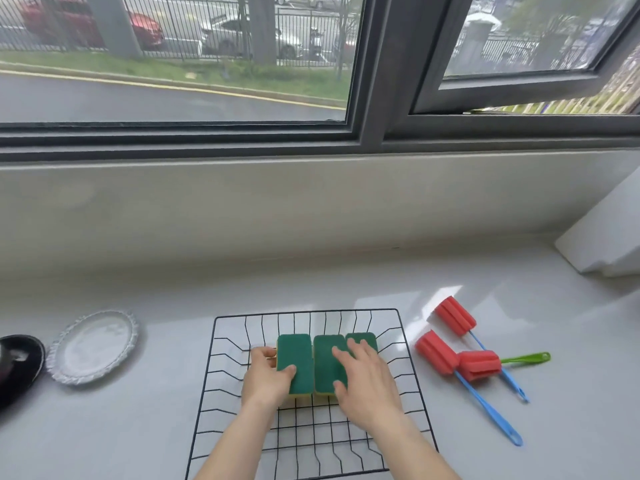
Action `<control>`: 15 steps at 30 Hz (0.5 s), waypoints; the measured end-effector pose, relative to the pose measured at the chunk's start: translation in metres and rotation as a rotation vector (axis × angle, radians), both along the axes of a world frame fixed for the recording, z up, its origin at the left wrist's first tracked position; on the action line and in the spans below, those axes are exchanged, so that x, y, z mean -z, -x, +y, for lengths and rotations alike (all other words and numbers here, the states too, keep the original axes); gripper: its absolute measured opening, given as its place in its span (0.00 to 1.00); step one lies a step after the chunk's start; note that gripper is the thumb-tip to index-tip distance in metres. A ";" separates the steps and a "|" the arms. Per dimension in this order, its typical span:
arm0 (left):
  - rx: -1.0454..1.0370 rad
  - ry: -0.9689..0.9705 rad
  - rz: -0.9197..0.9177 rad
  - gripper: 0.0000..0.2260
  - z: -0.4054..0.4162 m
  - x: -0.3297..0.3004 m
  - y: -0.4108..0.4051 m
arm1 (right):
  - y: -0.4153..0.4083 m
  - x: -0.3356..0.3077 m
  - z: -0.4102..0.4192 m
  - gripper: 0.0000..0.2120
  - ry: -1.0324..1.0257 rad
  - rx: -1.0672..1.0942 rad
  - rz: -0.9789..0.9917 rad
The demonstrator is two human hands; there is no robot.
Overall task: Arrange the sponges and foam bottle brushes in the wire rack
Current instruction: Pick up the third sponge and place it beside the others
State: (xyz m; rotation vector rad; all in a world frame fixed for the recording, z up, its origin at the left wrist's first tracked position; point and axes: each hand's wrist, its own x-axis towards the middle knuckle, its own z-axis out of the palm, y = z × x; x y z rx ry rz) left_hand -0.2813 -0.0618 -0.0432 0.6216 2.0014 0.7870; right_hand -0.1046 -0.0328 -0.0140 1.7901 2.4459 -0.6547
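Three green-topped yellow sponges lie side by side inside the black wire rack (408, 344). My left hand (265, 377) grips the left sponge (295, 355) by its left edge, thumb on top. My right hand (365, 382) rests flat over the middle sponge (325, 367) and partly covers the right sponge (362, 339). Three red foam bottle brushes lie on the counter to the right of the rack: one with a blue handle at the back (455, 315), one with a long blue handle (436, 353), and one with a green handle (479, 365).
A clear glass plate (91, 346) and a black round object (19, 365) sit on the white counter at the left. A white block (602, 237) stands at the far right. A low wall and window run along the back.
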 end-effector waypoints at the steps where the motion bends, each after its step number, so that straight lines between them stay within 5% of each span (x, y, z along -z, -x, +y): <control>1: 0.007 0.006 0.017 0.15 0.003 0.003 -0.002 | 0.000 0.003 0.002 0.29 0.008 -0.011 -0.019; 9: 0.137 0.042 0.316 0.12 0.009 0.015 -0.009 | -0.004 0.023 0.004 0.28 0.040 -0.023 -0.044; 15: 0.167 0.061 0.378 0.13 0.011 0.019 -0.008 | -0.004 0.026 0.003 0.28 0.026 -0.009 -0.027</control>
